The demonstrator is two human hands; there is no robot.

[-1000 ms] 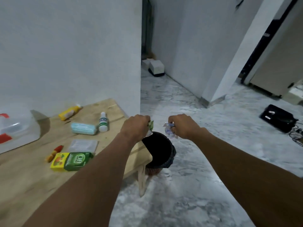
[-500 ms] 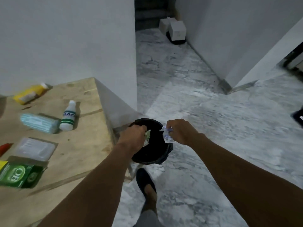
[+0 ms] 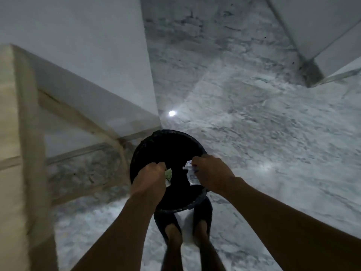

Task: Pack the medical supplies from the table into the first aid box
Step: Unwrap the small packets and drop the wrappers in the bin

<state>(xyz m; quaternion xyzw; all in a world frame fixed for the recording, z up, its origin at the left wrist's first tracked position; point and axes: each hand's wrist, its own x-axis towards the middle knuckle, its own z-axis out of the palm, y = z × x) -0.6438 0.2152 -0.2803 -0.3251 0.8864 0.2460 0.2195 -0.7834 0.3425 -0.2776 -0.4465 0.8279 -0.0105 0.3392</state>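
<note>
Both hands hovered over the black bin [image 3: 156,141]: left hand [image 3: 151,178] pinched a green scrap [image 3: 168,174], right hand [image 3: 212,173] a torn white wrapper [image 3: 190,173]; packing progress unseen.

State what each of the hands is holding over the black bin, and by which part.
The left hand pinches a small green scrap by its upper edge; the right hand grips a crumpled white wrapper by one side. Both hang over the bin.

- The scene is dimly lit, with a cold grey-blue cast.
- A small bright glare spot [image 3: 172,113] is reflected on the marble floor [image 3: 254,124].
- The wooden table frame [image 3: 29,133] is smeared by motion blur.
- Straight edges are bowed by wide-angle distortion.
</note>
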